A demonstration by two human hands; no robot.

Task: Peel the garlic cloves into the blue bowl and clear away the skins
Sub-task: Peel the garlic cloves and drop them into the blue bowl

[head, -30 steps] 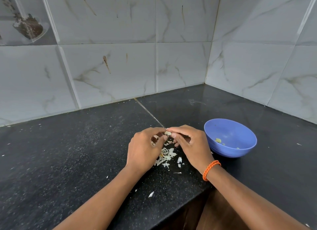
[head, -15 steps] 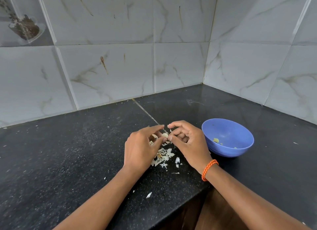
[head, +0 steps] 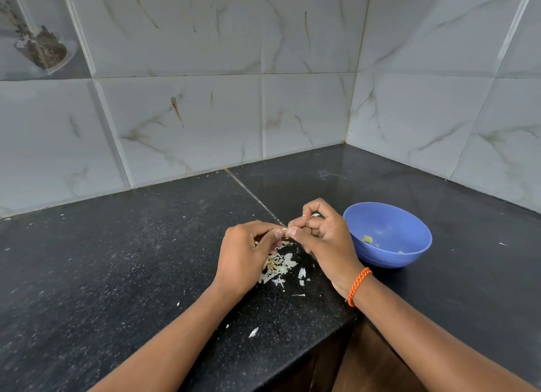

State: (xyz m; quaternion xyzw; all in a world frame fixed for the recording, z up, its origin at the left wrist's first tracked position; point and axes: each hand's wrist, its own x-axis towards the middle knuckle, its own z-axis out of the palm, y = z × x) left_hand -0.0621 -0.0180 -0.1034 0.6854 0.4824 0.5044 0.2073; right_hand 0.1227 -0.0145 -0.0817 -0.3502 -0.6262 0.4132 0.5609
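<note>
Nearest the counter's front edge, one stray flake of skin point(head: 253, 332) lies alone on the black counter point(head: 117, 274). Up from there, an orange thread bracelet point(head: 357, 286) circles the right wrist. Between the two hands sits the pile of garlic skins point(head: 278, 265), pale flakes scattered on the stone, the left hand partly over it. The left hand point(head: 244, 260) has its fingers curled in, tips pinching something small where they meet the right thumb; what it is I cannot tell. The right hand point(head: 325, 239) is curled too, a garlic clove point(head: 315, 215) showing white at its fingertips. Just right of that hand stands the blue bowl point(head: 409, 257), a few peeled pieces point(head: 367, 239) on its bottom. Beyond, marbled wall tiles point(head: 304, 110) meet in the corner
</note>
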